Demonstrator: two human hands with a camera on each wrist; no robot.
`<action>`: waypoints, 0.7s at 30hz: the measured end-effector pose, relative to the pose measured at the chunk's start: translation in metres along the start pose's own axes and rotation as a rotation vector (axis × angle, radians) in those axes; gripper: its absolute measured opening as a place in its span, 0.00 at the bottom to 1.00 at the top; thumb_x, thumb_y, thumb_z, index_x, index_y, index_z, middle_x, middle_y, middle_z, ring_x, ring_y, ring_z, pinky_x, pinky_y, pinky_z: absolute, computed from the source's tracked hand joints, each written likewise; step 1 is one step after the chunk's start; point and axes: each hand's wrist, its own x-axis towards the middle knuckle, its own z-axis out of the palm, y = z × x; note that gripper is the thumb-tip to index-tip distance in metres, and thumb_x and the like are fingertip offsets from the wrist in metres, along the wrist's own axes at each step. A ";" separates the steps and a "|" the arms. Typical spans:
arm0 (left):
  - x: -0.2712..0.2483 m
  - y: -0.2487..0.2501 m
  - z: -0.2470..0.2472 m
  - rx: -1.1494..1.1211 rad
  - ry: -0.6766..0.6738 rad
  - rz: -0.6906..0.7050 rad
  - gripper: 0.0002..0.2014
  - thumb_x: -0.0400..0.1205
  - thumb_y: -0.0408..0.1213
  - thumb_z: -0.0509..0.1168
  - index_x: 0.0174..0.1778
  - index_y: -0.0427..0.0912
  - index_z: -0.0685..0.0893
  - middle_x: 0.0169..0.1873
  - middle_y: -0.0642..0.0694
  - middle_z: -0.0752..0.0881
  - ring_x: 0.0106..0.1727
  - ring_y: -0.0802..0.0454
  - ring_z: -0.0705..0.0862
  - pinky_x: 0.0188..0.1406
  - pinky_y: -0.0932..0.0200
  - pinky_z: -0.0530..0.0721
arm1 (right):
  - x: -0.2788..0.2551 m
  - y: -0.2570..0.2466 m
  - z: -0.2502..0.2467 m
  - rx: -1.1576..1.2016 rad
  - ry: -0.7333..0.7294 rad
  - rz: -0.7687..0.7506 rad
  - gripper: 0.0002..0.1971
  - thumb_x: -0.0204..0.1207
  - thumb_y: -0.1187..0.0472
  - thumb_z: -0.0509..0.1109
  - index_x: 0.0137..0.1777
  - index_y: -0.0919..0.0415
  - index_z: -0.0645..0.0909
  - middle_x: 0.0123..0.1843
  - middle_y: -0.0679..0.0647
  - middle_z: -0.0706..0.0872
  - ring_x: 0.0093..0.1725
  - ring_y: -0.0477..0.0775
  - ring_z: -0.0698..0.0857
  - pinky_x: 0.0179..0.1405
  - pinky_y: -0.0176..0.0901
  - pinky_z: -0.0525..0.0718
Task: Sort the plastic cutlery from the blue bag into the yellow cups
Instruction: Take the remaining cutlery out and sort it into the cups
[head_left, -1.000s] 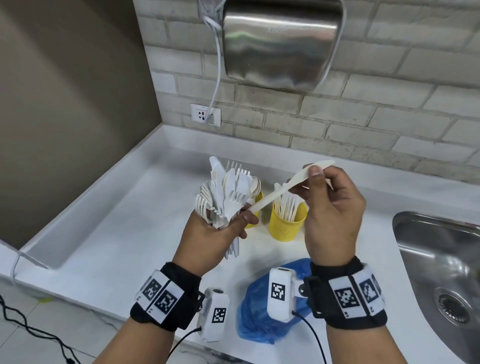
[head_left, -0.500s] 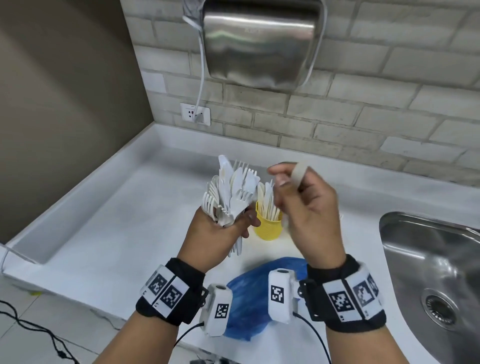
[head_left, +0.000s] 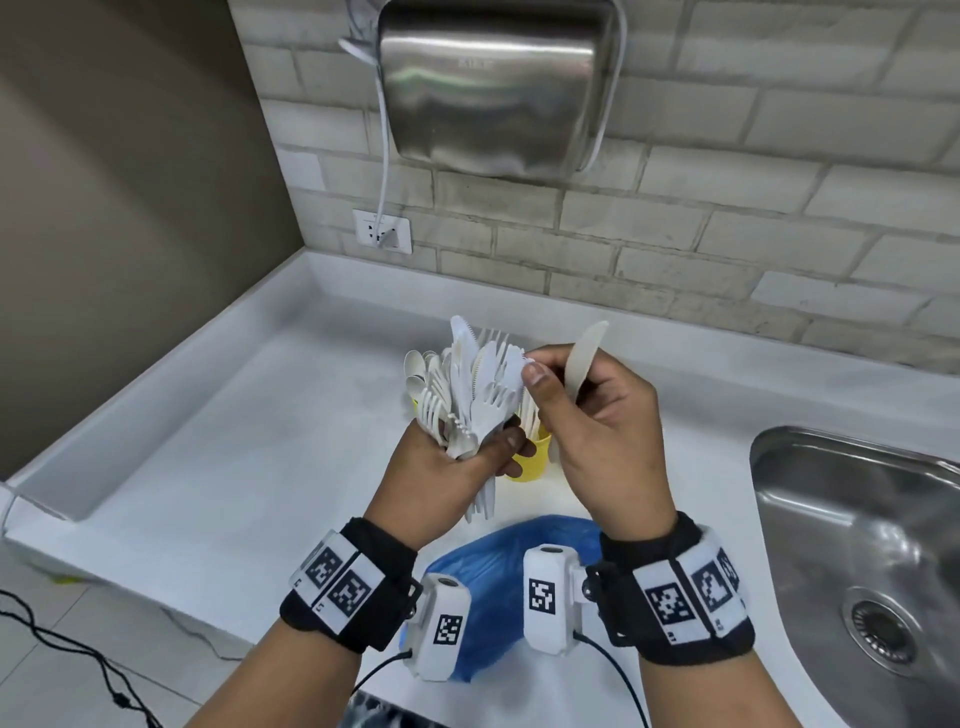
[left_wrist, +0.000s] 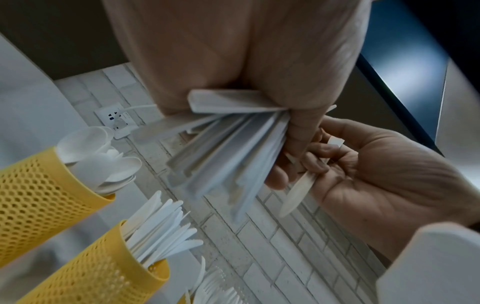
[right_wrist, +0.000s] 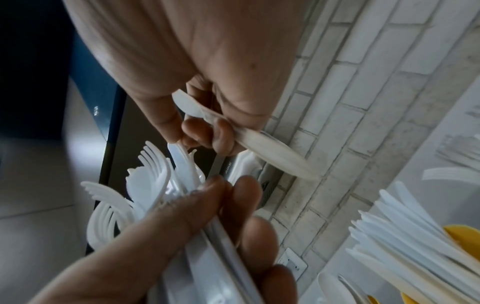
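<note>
My left hand (head_left: 467, 457) grips a bundle of white plastic cutlery (head_left: 470, 379), mixed forks, spoons and knives with their heads up. My right hand (head_left: 550, 384) holds one cream knife (head_left: 584, 358) tucked under its curled fingers, blade up. Its thumb touches the heads at the top of the bundle. A yellow cup (head_left: 532, 457) shows behind the hands, partly hidden. The left wrist view has a yellow cup of spoons (left_wrist: 39, 195) and a yellow cup of knives (left_wrist: 103, 277). The blue bag (head_left: 498, 587) lies on the counter below my wrists.
The white counter (head_left: 234, 441) has a raised edge at left and back. A steel sink (head_left: 857, 545) is set in at the right. A steel hand dryer (head_left: 493, 83) hangs on the brick wall, with a wall socket (head_left: 382, 231) below it.
A second ago my right hand held the knife out level over the cups. It has since tucked the knife into its fingers and come back to the top of the bundle.
</note>
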 end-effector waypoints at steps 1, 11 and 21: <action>0.001 -0.002 0.001 0.009 -0.006 0.001 0.09 0.84 0.25 0.71 0.59 0.33 0.88 0.44 0.36 0.93 0.42 0.45 0.94 0.41 0.59 0.90 | 0.001 0.001 -0.001 0.025 0.013 0.019 0.03 0.82 0.73 0.71 0.51 0.73 0.86 0.34 0.51 0.84 0.28 0.40 0.81 0.27 0.30 0.80; 0.021 -0.005 0.003 0.125 -0.030 0.020 0.05 0.84 0.31 0.72 0.54 0.35 0.90 0.36 0.50 0.94 0.42 0.46 0.94 0.33 0.68 0.85 | 0.020 0.016 -0.013 -0.025 0.037 -0.026 0.06 0.80 0.60 0.72 0.49 0.61 0.88 0.32 0.41 0.84 0.31 0.44 0.79 0.36 0.39 0.78; 0.045 -0.017 -0.005 0.658 0.083 0.401 0.10 0.80 0.38 0.70 0.51 0.59 0.80 0.41 0.52 0.89 0.47 0.37 0.88 0.56 0.37 0.85 | 0.026 0.019 -0.017 -0.006 -0.101 -0.218 0.05 0.75 0.71 0.69 0.47 0.64 0.84 0.45 0.59 0.83 0.47 0.54 0.84 0.51 0.43 0.81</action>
